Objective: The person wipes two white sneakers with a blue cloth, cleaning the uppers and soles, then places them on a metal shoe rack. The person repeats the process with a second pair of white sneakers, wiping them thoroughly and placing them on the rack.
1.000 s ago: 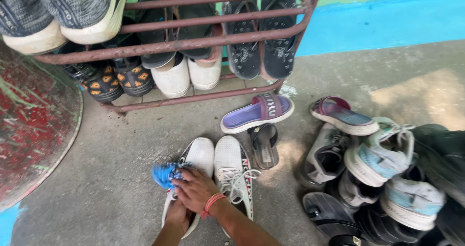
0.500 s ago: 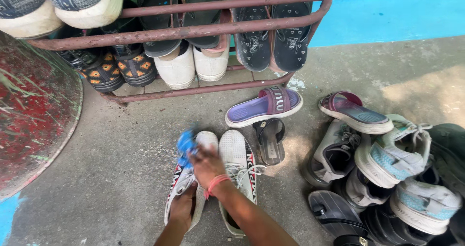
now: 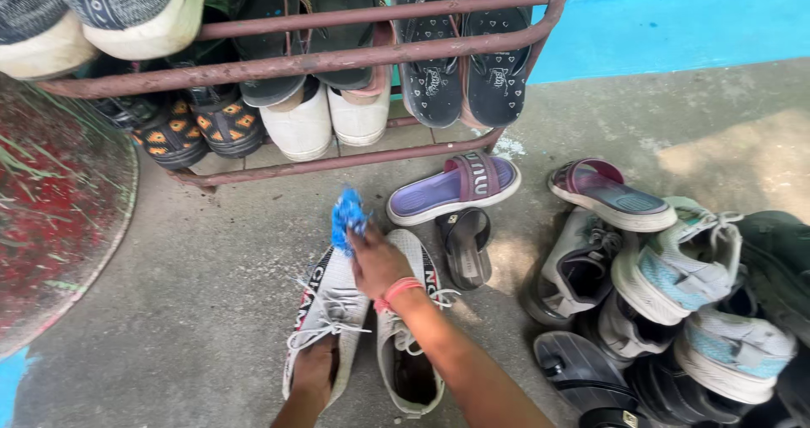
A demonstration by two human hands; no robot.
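Two white lace-up sneakers lie side by side on the concrete floor. My left hand (image 3: 314, 374) is tucked inside the heel opening of the left sneaker (image 3: 325, 314), holding it down. My right hand (image 3: 377, 263), with a pink band at the wrist, grips a crumpled blue cloth (image 3: 347, 215) and presses it at the toe of the left sneaker. My right forearm crosses over the right sneaker (image 3: 411, 344), hiding part of it.
A rusty metal shoe rack (image 3: 337, 57) full of shoes stands just ahead. A purple slide sandal (image 3: 456, 190) and a dark sandal (image 3: 466, 244) lie beside the sneakers. A heap of several shoes (image 3: 675, 301) is at the right. A red painted round surface (image 3: 51, 226) is at left.
My right hand with the blue cloth has slid forward along the left sneaker, from its middle up to the toe. The view has shifted closer to the rack.
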